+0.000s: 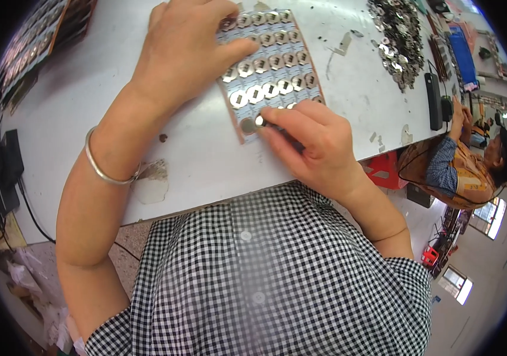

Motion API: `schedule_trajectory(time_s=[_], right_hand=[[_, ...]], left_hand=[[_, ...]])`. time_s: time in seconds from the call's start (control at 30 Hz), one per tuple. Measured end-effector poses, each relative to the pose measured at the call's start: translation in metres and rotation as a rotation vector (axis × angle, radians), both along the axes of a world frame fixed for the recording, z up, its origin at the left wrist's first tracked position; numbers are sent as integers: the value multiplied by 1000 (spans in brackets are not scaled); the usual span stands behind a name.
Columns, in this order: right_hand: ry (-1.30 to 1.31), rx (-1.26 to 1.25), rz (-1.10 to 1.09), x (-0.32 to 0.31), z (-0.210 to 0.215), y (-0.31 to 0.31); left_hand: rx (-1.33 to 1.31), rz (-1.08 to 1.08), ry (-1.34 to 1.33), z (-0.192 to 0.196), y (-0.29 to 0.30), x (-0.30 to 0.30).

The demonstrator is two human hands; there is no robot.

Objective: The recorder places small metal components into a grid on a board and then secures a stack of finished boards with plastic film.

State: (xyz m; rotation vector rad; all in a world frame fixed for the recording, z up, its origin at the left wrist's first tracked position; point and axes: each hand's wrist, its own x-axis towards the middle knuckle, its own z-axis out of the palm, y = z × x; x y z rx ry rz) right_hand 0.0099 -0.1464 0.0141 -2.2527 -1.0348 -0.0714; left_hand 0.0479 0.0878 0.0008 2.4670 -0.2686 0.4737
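Observation:
A flat panel with a brown edge lies on the white table, bearing rows of shiny round metal discs with dark centre marks. My left hand rests across its upper left side, thumb stretched over the discs and fingers spread towards the far edge; some fingertips run out of the picture. At the panel's near end, the thumb and index finger of my right hand pinch a small shiny metal disc. Just left of that pinch, a darker round disc sits in the nearest row. My right hand covers the panel's near right corner.
A heap of loose metal discs lies at the far right, near a black box-shaped device. Similar panels are stacked at the far left above a black device with cables. A co-worker sits at the right.

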Motion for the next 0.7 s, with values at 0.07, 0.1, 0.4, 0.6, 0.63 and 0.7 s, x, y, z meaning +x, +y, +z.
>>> schedule_trajectory(time_s=[0.07,0.1,0.4,0.6,0.63,0.7], right_hand=[[9,-19,38,1,3,-1],[-1,23,7,-2,0,0],[16,14,-10,-1,1,-2],[50,-17,-4,-1,5,-3],[52,-16,1,3,9,-6],[42,63,-139,21,19,-18]], left_hand=[[8,-31,-65,-5,0,5],[0,-36,-51,-5,0,5],[-30,-31,-40,-7,-1,4],[1,-33,-52,-8,1,7],[16,-37,-75,-8,1,7],[-6,-28,-46,-6,2,5]])
